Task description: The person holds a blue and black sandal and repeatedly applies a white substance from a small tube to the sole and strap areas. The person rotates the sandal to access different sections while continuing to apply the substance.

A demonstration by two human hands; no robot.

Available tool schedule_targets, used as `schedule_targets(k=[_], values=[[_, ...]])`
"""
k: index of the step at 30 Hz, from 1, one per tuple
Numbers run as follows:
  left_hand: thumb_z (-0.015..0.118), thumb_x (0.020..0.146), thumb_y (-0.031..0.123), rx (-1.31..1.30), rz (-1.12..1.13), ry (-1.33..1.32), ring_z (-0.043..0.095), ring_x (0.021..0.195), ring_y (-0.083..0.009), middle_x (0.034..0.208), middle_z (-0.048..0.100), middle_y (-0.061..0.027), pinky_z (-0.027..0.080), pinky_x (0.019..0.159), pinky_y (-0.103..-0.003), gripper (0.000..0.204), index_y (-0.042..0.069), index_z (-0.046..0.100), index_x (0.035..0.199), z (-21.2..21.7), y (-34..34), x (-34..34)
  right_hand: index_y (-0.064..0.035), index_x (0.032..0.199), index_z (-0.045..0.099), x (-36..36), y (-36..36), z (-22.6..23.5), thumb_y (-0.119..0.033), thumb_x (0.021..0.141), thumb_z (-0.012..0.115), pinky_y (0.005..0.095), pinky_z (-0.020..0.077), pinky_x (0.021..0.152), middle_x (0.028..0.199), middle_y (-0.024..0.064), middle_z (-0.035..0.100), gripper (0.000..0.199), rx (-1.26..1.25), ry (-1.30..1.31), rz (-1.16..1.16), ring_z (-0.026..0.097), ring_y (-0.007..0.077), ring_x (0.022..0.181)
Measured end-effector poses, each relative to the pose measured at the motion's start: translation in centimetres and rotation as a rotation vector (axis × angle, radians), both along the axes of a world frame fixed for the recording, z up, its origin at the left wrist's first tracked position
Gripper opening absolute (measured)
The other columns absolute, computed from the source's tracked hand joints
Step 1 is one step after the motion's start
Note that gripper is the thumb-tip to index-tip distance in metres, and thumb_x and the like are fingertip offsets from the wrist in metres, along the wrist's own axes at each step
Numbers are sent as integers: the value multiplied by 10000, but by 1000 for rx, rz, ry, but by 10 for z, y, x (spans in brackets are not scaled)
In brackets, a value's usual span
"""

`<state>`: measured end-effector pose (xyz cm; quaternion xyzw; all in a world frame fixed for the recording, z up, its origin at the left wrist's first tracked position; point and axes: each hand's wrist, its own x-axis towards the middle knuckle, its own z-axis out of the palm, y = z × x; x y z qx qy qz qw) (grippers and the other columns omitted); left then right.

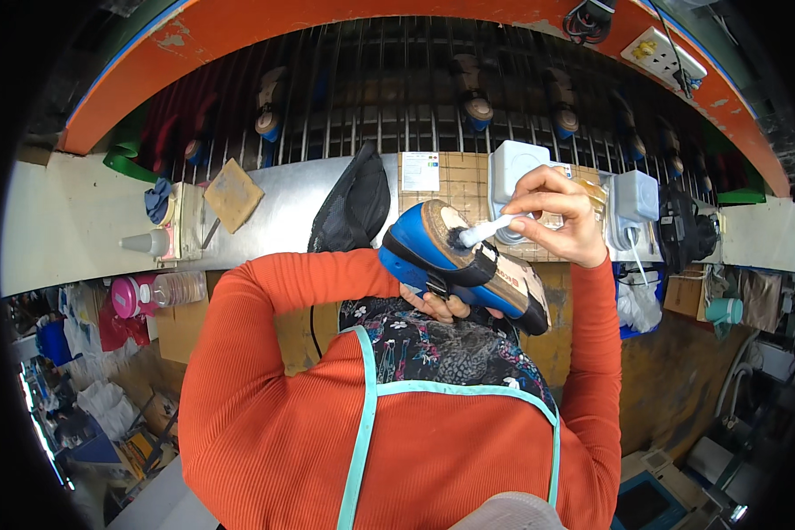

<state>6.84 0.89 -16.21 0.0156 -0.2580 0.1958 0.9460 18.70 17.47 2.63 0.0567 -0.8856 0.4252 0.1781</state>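
Note:
A blue and black shoe (pixel 442 256) is turned sole-up close to my chest, showing its tan bottom. My left hand (pixel 440 305) grips it from beneath, fingers curled around the black strap part. My right hand (pixel 558 214) is above and to the right, pinching a white brush (pixel 486 231) whose dark bristle tip touches the toe end of the sole. Both arms are in orange ribbed sleeves, and a floral apron with teal trim covers my front.
A metal bench (pixel 274 212) runs across, with a black shoe upper (pixel 353 205), a tan pad (pixel 232 194), white tubs (pixel 514 168) and a pink-capped bottle (pixel 155 291). Behind it a rod conveyor rack (pixel 397 97) carries several shoes. Bags and boxes crowd the floor at left.

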Motion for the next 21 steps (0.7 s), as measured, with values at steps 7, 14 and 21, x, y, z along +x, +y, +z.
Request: schedule_targets(k=[7, 14, 21], values=[[537, 904, 561, 169, 65, -112, 624, 724, -279, 1070, 572, -245, 534, 598, -342, 741, 0, 429, 1377, 23, 23, -6, -22, 878, 747, 13, 15, 19, -53, 738, 771, 253, 435, 614, 848, 43, 621, 146, -91, 15, -43, 548, 120, 736], [522, 915, 574, -355, 1004, 755, 658, 1040, -241, 1224, 617, -183, 542, 918, -389, 699, 37, 478, 1361, 110, 17, -70, -74, 895, 751, 41, -50, 17, -102, 708, 788, 288, 370, 712, 842, 34, 623, 192, 51, 81, -576, 543, 138, 722], [547, 858, 640, -177, 1433, 974, 614, 1111, -239, 1256, 594, -166, 492, 972, -363, 795, 5, 491, 1333, 108, 32, -82, -127, 908, 757, 25, -75, -6, -124, 700, 807, 313, 291, 736, 851, -6, 620, 214, 335, 221, -749, 516, 118, 707]])
